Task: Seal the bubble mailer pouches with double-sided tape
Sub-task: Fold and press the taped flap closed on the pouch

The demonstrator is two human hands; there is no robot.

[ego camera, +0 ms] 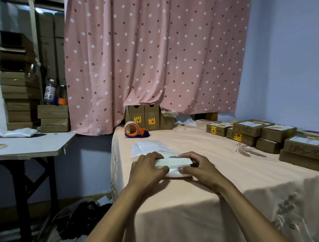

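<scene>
Peach-clothed table (198, 194): left hand (149, 169), right hand (198, 167), both grips pinching white bubble mailer pouch (174, 162); brown boxes (307, 147) carry handwritten digits.

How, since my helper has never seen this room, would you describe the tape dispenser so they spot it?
Find the peach-covered table below the pink dotted curtain. At its far left, before the upright brown cartons, lies the tape dispenser. It alone is orange and dark blue; its neighbours are brown or white.
</scene>
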